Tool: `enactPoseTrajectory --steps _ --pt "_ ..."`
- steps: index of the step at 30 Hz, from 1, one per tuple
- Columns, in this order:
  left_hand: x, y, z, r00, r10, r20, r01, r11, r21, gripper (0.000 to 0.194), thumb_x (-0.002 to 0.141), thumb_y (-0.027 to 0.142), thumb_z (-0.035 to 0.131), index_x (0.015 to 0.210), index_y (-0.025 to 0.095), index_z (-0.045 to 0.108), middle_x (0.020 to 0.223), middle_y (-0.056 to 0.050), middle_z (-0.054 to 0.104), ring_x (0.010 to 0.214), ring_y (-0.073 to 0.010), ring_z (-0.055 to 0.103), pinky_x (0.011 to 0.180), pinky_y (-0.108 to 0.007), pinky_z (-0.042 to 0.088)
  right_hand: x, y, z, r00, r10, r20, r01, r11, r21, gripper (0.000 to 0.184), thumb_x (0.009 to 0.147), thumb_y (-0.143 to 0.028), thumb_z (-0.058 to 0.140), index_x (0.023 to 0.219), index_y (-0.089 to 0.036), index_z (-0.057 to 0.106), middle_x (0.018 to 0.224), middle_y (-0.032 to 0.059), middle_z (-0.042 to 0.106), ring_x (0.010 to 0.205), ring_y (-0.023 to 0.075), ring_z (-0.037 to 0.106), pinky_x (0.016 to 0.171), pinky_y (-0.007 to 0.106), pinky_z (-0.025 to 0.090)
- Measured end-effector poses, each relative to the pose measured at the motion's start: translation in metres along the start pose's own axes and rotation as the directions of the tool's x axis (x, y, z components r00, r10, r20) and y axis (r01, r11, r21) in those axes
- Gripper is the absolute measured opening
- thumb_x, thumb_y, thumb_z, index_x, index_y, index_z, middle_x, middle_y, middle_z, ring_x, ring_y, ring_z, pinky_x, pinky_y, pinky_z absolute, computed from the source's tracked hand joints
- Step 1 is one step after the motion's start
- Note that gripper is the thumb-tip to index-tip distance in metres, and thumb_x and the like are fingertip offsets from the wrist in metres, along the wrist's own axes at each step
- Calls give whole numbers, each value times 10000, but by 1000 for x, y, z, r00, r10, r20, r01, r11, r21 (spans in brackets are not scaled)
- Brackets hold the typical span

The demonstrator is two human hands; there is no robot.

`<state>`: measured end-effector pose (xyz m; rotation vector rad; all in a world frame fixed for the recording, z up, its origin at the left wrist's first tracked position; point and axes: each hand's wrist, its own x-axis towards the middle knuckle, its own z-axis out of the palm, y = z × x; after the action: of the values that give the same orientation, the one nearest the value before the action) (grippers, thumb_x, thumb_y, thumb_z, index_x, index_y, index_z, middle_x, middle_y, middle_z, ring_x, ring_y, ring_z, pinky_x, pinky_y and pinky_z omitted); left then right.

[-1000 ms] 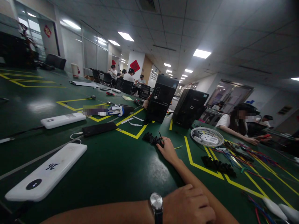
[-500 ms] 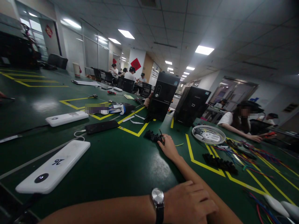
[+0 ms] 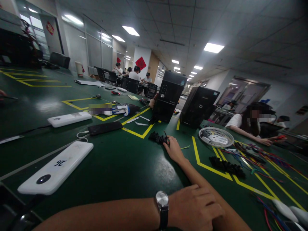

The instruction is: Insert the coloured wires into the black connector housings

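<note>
Counter, green with yellow tape lines. Right hand stretched far out, palm down, fingers at the near end of a black clip strip. Strip lies just beyond and left of the fingertips, long axis running left to right across the reach, touching them. A thin wire stub rises by the fingertips; whether the fingers pinch it or just rest on the strip I cannot tell, too small.

Left hand, watch on the wrist, lies flat over the right forearm, fingers relaxed, holding nothing. Well short of the strip; right hand is the nearer one.

Right of the strip: a second black strip, a white fan grille, loose coloured wires. Behind it: two black PC towers. Left of it: phone, white power bank. A seated person works beyond the grille.
</note>
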<state>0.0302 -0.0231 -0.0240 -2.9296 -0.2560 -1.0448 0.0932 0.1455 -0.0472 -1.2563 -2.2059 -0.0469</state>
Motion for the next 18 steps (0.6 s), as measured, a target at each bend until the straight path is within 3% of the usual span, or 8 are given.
enactPoseTrajectory --steps 13,18 --pt "1 0 0 1000 7 5 -7 1000 -19 243 859 239 426 1061 141 520 981 -46 578 942 -177 519 718 -299 369 0 -1 0 1000 -21 -7 21 1000 -21 146 863 -270 511 752 -210 438 1128 104 562 1015 237 519 893 401 416" --pt "1 0 -4 1000 4 25 -3 1000 -26 245 854 235 442 1066 139 520 999 -48 574 964 -172 511 741 -298 384 0 -2 -1 1000 -16 0 16 1000 -16 82 866 -274 506 844 -199 484 1142 111 558 1043 240 509 907 398 411"
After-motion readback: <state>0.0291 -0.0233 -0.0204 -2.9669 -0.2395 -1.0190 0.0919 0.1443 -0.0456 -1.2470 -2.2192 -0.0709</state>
